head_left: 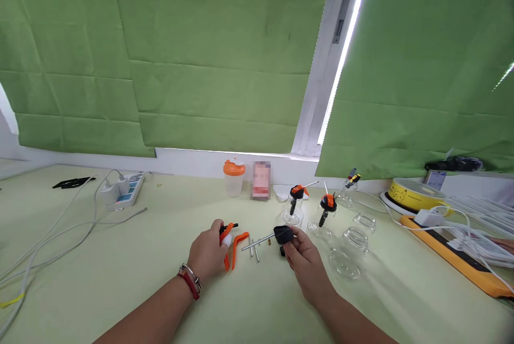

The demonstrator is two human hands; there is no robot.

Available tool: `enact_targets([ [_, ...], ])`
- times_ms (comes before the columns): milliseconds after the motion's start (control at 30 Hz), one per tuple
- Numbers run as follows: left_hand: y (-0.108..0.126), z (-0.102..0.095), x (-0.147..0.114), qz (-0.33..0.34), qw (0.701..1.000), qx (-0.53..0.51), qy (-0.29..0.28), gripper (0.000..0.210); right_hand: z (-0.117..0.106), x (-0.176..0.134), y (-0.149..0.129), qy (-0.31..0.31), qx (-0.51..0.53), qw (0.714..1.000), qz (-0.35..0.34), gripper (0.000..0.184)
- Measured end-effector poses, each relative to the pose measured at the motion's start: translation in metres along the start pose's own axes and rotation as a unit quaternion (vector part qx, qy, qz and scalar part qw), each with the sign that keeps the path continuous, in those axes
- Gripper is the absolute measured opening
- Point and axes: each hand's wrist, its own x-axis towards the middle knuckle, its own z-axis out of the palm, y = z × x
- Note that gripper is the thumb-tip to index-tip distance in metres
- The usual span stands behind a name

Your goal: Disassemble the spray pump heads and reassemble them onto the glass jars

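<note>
My right hand [307, 266] pinches a black spray-head-like cap [283, 234], from which a thin metal rod [259, 241] points left. My left hand [208, 252] has its fingers curled round an orange curved part [226, 233]. A black piece shows by these fingers, and something white lies beside them. Just right of it lies another curved orange lever [240, 238]. Several short metal rods [252, 248] lie between the hands. A small brass-coloured piece [269, 242] is near the black cap. Under the cap, a further black piece [282, 251] is partly hidden.
Two clear glass bottles [293, 219] with black-and-orange tops stand behind my right hand. Open glass jars [348, 258] sit to its right. An orange-lidded cup [234, 179] is at the back. Screwdrivers [353, 177], an orange power strip [453, 255] and a white power strip [126, 194] with cables flank the workspace.
</note>
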Motion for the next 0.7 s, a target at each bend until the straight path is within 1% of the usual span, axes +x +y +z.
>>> enact_targets([
  [133, 0.0, 0.006, 0.002, -0.009, 0.999, 0.031, -0.013, 0.032, 0.008, -0.004, 0.001, -0.04, -0.019, 0.999, -0.009, 0.047],
  [200, 0.0, 0.008, 0.003, -0.012, 0.999, 0.04, -0.018, 0.038, 0.01, -0.005, 0.0, -0.051, -0.033, 0.998, -0.012, 0.048],
  [267, 0.0, 0.01, 0.003, -0.01, 0.999, 0.035, -0.02, 0.039, 0.01, -0.005, 0.0, -0.054, -0.049, 0.997, -0.016, 0.049],
  [367, 0.0, 0.01, 0.001, 0.025, 1.0, 0.008, -0.003, 0.034, 0.009, -0.005, 0.0, -0.051, -0.075, 0.995, -0.033, 0.046],
  [467, 0.003, 0.009, -0.008, 0.114, 0.993, -0.024, 0.029, 0.036, 0.009, -0.007, 0.003, -0.062, -0.097, 0.992, -0.047, 0.043],
  [533, 0.006, 0.008, -0.018, 0.199, 0.978, -0.045, 0.031, 0.043, 0.013, -0.012, 0.004, -0.096, -0.111, 0.988, -0.05, 0.042],
  [567, 0.007, 0.007, -0.023, 0.251, 0.966, -0.054, 0.014, 0.051, 0.015, -0.016, 0.004, -0.123, -0.12, 0.984, -0.053, 0.042],
  [633, 0.009, 0.007, -0.033, 0.348, 0.935, -0.062, -0.038, 0.062, 0.02, -0.023, 0.001, -0.183, -0.143, 0.97, -0.07, 0.039],
  [667, 0.01, 0.006, -0.037, 0.389, 0.917, -0.062, -0.063, 0.065, 0.022, -0.027, -0.001, -0.208, -0.158, 0.961, -0.086, 0.037],
  [700, 0.011, 0.006, -0.04, 0.418, 0.903, -0.06, -0.077, 0.064, 0.024, -0.03, -0.003, -0.227, -0.175, 0.952, -0.103, 0.036],
])
